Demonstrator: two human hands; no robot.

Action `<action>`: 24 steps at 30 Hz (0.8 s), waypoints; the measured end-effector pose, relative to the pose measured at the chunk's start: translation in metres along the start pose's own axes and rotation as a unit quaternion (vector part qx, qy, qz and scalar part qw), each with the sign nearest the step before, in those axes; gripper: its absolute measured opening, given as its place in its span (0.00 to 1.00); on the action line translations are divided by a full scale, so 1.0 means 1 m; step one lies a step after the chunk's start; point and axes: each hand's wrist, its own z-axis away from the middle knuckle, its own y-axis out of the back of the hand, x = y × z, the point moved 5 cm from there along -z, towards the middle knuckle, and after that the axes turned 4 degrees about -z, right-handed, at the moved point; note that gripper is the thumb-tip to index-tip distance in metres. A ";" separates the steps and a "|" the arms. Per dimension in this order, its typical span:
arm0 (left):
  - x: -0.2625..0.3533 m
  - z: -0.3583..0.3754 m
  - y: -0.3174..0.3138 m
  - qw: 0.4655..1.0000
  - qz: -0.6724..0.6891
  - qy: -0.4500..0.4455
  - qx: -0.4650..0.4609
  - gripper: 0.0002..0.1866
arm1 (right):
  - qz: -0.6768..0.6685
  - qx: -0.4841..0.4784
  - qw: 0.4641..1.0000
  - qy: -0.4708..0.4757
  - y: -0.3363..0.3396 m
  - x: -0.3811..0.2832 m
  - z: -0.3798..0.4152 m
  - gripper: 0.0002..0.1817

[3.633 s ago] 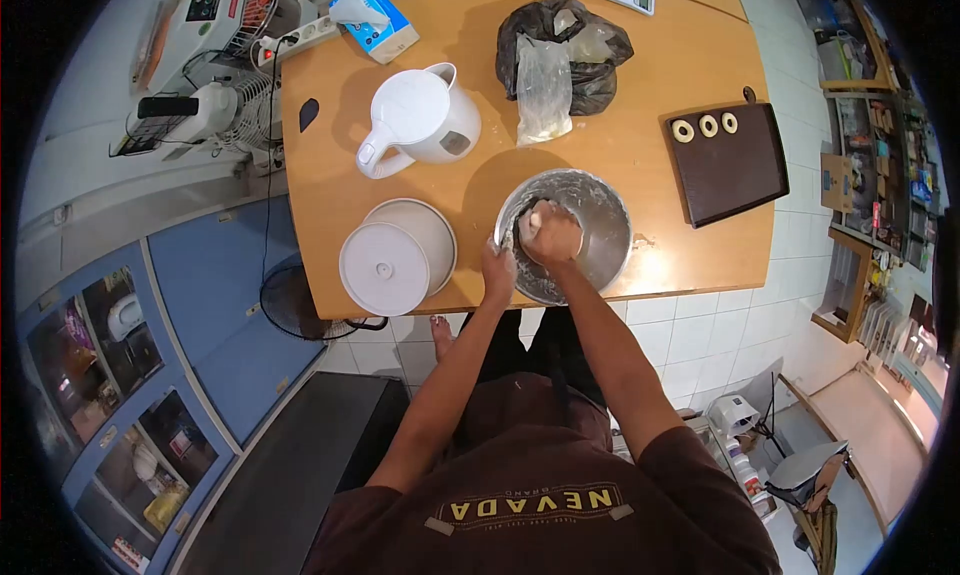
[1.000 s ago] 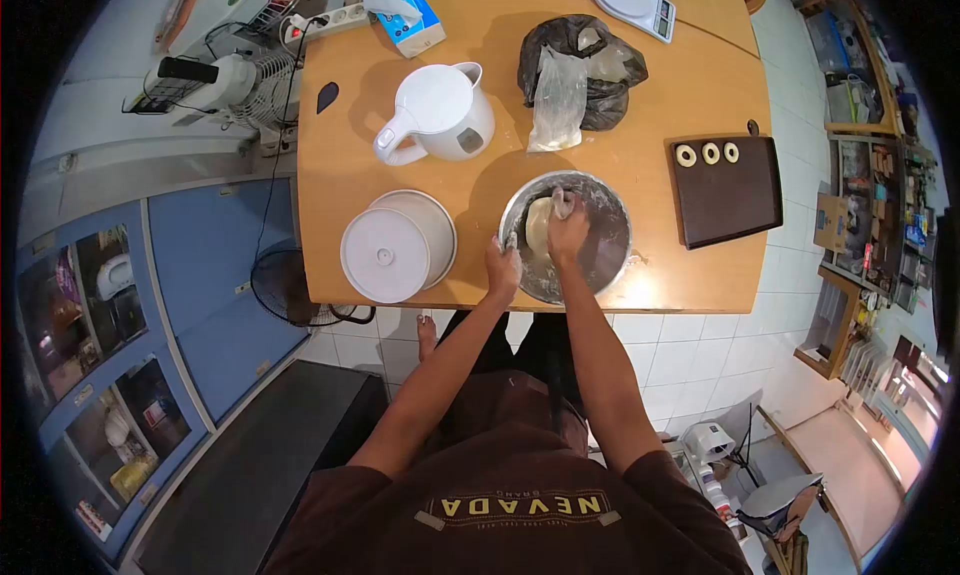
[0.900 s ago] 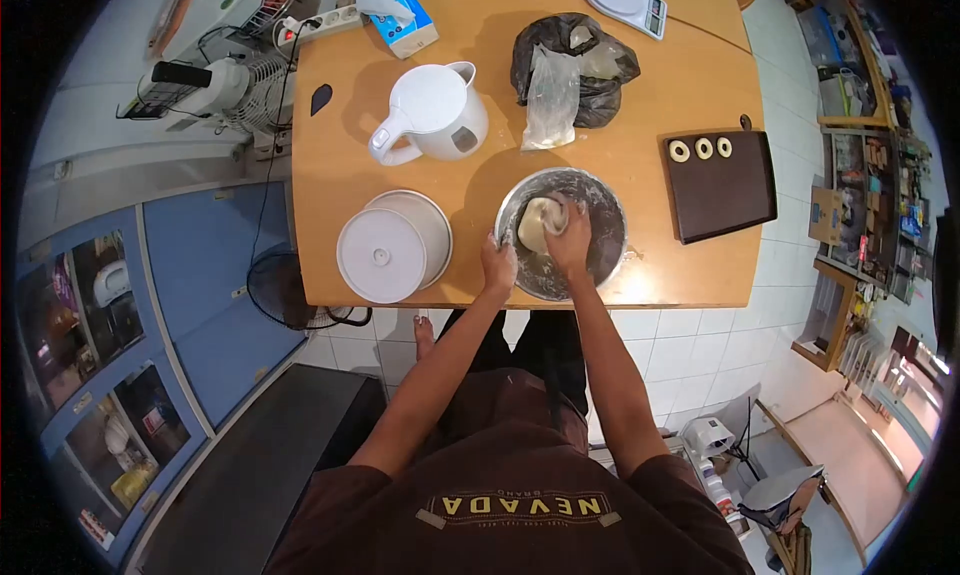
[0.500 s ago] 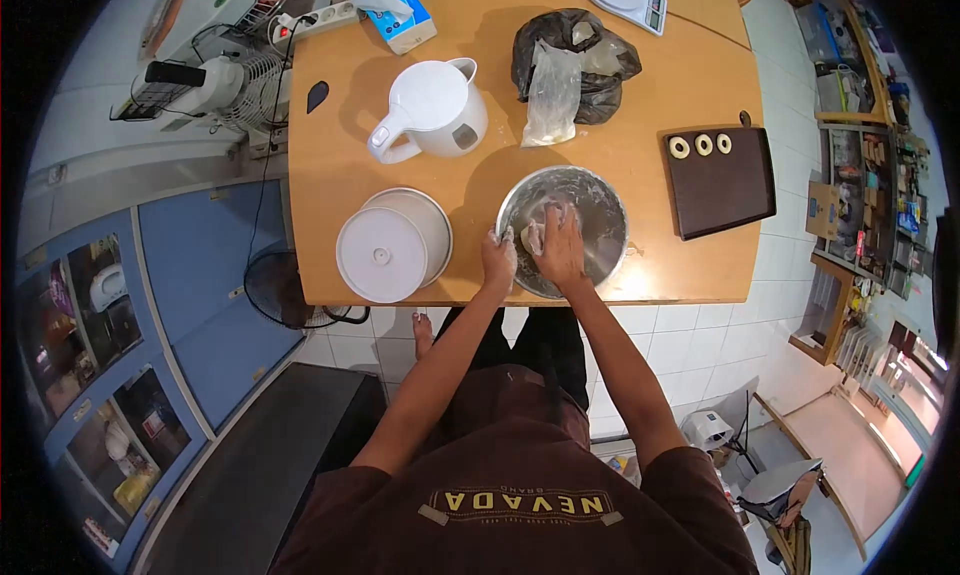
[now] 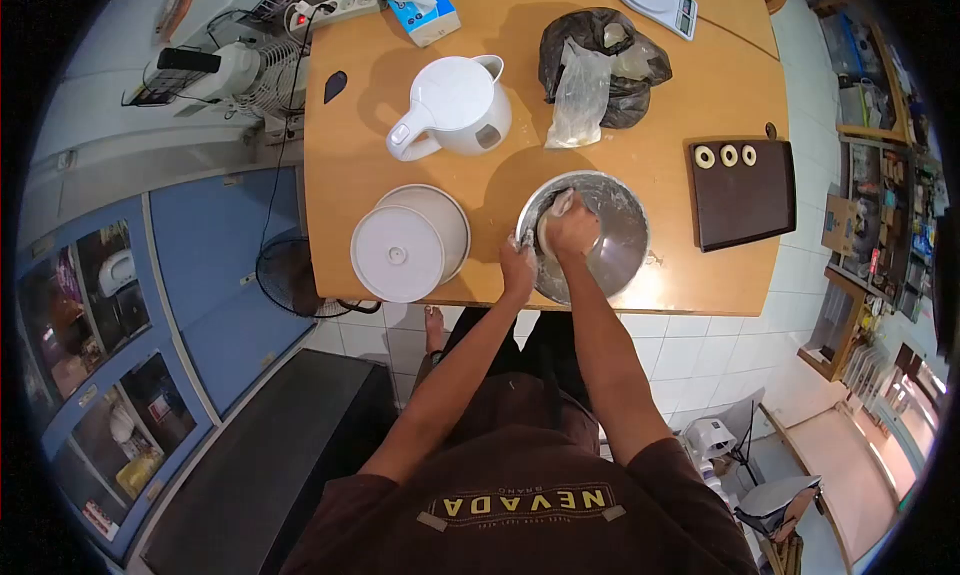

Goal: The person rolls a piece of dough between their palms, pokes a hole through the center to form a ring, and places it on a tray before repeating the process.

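A steel mixing bowl [image 5: 622, 250] stands near the table's front edge, its inside smeared with pale residue. My left hand [image 5: 518, 267] grips the bowl's left rim, the fingertips whitened with flour or dough. Inside the bowl, my right hand [image 5: 575, 231] is curled and pressed on a lump of pale dough [image 5: 545, 235] at the left side. The hand covers much of the dough, so its full shape is hidden. To the right lies a dark baking tray [image 5: 742, 200] with three dough rings [image 5: 729, 156] along its far edge.
Left of the bowl is a white lidded tub [image 5: 400, 255]. Behind stand a white electric kettle [image 5: 455, 105], a black plastic bag [image 5: 630, 100] with a clear bag [image 5: 578, 100], a tissue box [image 5: 425, 15] and a kitchen scale [image 5: 660, 0]. A fan [image 5: 285, 275] stands left of the table.
My right hand has gone from spread fingers to a curled grip on the dough. My left hand stays on the rim. The whole view has shifted slightly, moving the table things rightward.
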 end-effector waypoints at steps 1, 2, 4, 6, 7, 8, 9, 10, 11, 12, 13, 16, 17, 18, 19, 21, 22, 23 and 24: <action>0.004 0.000 -0.001 1.000 0.004 -0.007 0.001 0.20 | -0.001 -0.019 0.999 -0.039 0.001 0.004 -0.004 0.17; 0.006 0.003 -0.002 1.000 0.017 -0.002 0.001 0.20 | -0.011 -0.010 0.999 -0.049 0.005 0.005 -0.005 0.20; 0.011 0.006 -0.002 0.999 0.042 0.005 -0.001 0.20 | -0.031 0.007 0.997 -0.068 0.007 0.012 -0.008 0.26; 0.010 -0.001 -0.002 0.999 -0.014 0.032 -0.008 0.19 | -0.155 0.027 0.980 -0.119 0.012 0.021 -0.009 0.30; 0.001 -0.005 -0.003 0.998 -0.042 0.048 -0.011 0.18 | -0.214 0.035 0.966 -0.144 0.018 0.027 -0.005 0.32; -0.005 -0.006 -0.003 0.999 -0.023 0.027 -0.009 0.18 | -0.297 0.041 0.948 -0.106 0.025 0.029 -0.001 0.32; -0.016 -0.009 -0.003 1.000 -0.003 0.005 -0.007 0.17 | -0.297 0.020 0.954 -0.038 0.031 0.031 0.003 0.32; -0.017 -0.013 -0.005 1.000 0.018 -0.020 -0.007 0.17 | -0.296 0.000 0.955 0.030 0.036 0.035 0.005 0.32; -0.022 -0.018 -0.007 1.000 0.016 -0.014 -0.014 0.17 | -0.293 -0.022 0.951 0.098 0.040 0.037 0.009 0.33; -0.024 -0.021 -0.006 1.000 0.014 -0.006 -0.020 0.16 | -0.291 -0.045 0.947 0.129 0.049 0.035 0.014 0.33; -0.019 -0.020 -0.006 1.000 0.012 0.000 -0.026 0.16 | -0.288 -0.069 0.942 0.160 0.060 0.031 0.017 0.34; -0.005 -0.014 -0.006 0.999 0.041 -0.021 -0.011 0.22 | -0.165 -0.102 0.953 0.232 0.061 0.035 0.021 0.37; -0.004 -0.013 -0.006 0.999 0.050 -0.007 -0.011 0.24 | -0.104 -0.105 0.957 0.250 0.055 0.042 0.020 0.38; -0.002 -0.012 -0.006 0.997 0.073 0.013 -0.009 0.25 | -0.121 -0.129 0.963 0.205 0.053 0.045 0.019 0.38; 0.003 -0.010 -0.007 0.998 0.059 0.012 -0.010 0.25 | -0.140 -0.153 0.965 0.160 0.051 0.046 0.017 0.38; 0.005 -0.010 -0.005 1.000 0.028 0.010 -0.010 0.25 | -0.156 -0.163 0.967 0.116 0.046 0.047 0.016 0.37; 0.001 -0.013 -0.005 1.000 0.010 -0.016 -0.003 0.26 | -0.154 -0.151 0.970 0.117 0.044 0.047 0.016 0.36; 0.000 -0.016 -0.005 0.999 -0.008 -0.041 0.004 0.26 | -0.152 -0.138 0.972 0.117 0.042 0.047 0.016 0.35; 0.008 -0.016 -0.003 0.997 -0.026 -0.067 0.011 0.27 | -0.149 -0.126 0.975 0.107 0.040 0.047 0.016 0.33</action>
